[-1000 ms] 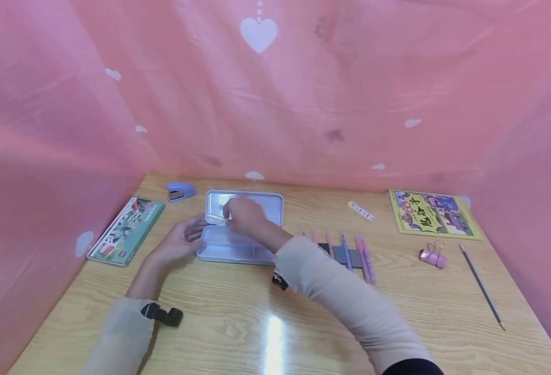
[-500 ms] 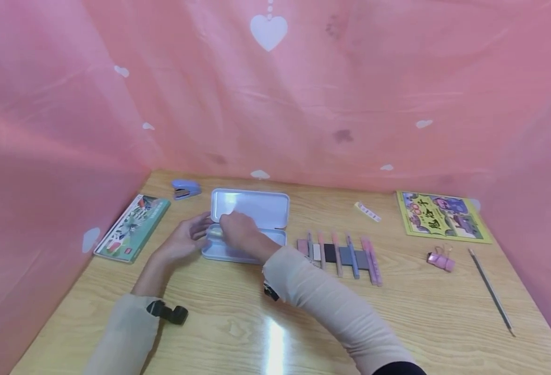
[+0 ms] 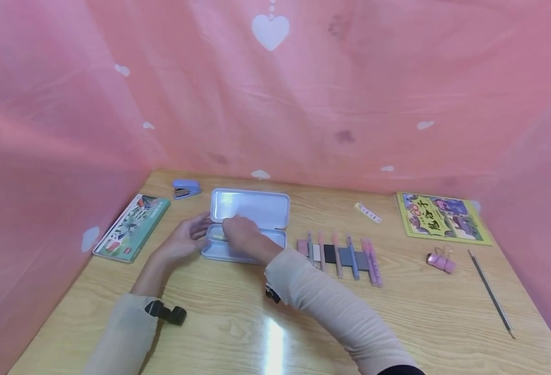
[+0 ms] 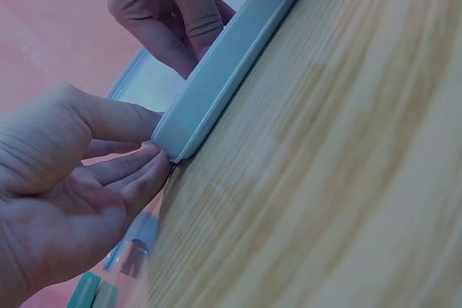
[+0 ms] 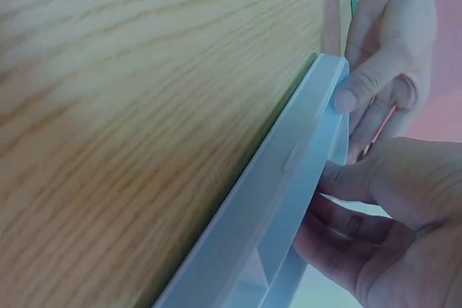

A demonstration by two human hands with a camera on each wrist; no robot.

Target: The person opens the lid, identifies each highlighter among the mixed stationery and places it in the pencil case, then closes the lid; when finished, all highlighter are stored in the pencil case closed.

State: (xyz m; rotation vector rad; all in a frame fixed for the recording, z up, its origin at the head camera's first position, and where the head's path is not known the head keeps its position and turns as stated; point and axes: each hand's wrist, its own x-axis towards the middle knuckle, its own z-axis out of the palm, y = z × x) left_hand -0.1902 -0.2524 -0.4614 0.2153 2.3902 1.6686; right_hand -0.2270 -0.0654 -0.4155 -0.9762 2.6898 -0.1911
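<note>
- The pink cloth [image 3: 200,104] with white hearts stands behind the table and at its two sides.
- The wooden table [image 3: 219,344] carries all the objects.
- The pencil case [image 3: 261,208], pale blue, lies unfolded on the far left half of the table, with its lid turned away from the person.
- The yellow book [image 3: 444,217] lies at the far right.
- The green flat box or book [image 3: 132,227] lies at the left, near the cloth.
- The left hand [image 3: 181,240] holds the left end of the pencil case: the thumb is at the rim, the other fingers, almost straight, are against the outside.
- The right hand [image 3: 244,237] is over the tray of the case, its fingers curled and the thumb near them; whether they grip something, I cannot tell.
- The grey pencil [image 3: 491,293] lies alone near the right edge.
- The pens [image 3: 338,260], pink, blue and purple, lie side by side to the right of the case.
- The blue stapler [image 3: 188,188] is behind the left hand.
- The small blocks [image 3: 330,253] lie among the pens.
- The pink binder clip [image 3: 441,262] is between the yellow book and the person.
- The small white-and-yellow strip [image 3: 368,212] lies beyond the pens.
- The pale yellow stick [image 3: 218,237] shows only a short part in the tray, just beside the right fingertips.
</note>
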